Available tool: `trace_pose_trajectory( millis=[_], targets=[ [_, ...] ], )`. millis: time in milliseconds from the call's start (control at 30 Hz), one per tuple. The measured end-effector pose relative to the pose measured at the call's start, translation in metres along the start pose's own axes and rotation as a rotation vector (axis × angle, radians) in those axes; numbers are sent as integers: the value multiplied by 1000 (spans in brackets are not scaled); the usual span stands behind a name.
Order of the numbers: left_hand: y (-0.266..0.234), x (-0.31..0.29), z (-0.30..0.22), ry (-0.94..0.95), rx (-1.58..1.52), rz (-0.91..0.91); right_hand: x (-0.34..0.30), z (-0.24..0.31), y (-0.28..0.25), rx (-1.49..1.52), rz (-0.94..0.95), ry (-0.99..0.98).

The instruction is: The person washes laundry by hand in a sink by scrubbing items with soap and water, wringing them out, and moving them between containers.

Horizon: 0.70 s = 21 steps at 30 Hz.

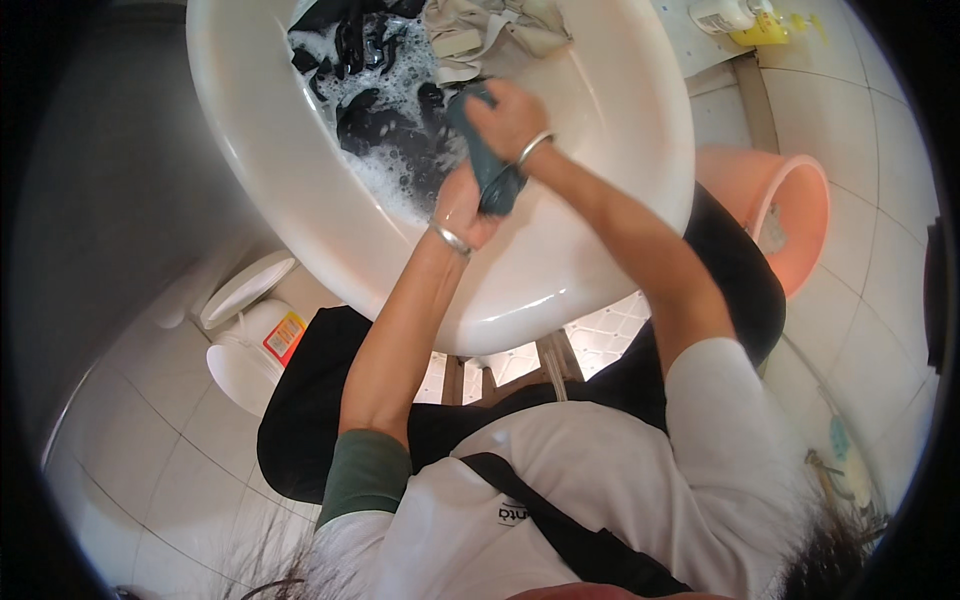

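Observation:
Both hands are closed on a wet, dark grey-green cloth (pixel 488 165), bunched lengthwise between them above the near part of a white tub (pixel 560 260). My left hand (pixel 463 205) grips its lower left side, while my right hand (pixel 510 118) is wrapped over the upper end, slightly blurred. Beyond them, dark wet clothes (pixel 365 45) lie in sudsy water (pixel 400 160) along the tub's left side. Pale beige cloths (pixel 500 35) rest at the far end, to the right of the dark ones. What exact garment I hold cannot be made out.
A pink bucket (pixel 800 220) lies tipped on its side at the right. White containers with a lid (pixel 245 290) stand left of the tub. Bottles, one yellow (pixel 762 28), are at the far right. Under the tub's near rim is a wooden frame (pixel 555 365).

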<state>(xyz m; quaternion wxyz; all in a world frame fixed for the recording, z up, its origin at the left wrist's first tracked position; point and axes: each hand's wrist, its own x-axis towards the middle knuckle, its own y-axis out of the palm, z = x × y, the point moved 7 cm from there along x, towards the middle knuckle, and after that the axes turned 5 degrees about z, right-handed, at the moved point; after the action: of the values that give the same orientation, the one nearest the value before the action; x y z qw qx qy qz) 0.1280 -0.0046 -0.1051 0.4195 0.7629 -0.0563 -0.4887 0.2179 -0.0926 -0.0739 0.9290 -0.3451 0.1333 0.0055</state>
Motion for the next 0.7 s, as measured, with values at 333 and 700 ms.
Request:
trace_pose_trajectory(
  millis=[333, 700],
  targets=[
    [-79, 12, -16, -109, 352, -396, -16, -74, 32, -681, 491, -108],
    [-47, 22, -5, -207, 161, -141, -42, -51, 63, -175, 471, -36]
  ],
)
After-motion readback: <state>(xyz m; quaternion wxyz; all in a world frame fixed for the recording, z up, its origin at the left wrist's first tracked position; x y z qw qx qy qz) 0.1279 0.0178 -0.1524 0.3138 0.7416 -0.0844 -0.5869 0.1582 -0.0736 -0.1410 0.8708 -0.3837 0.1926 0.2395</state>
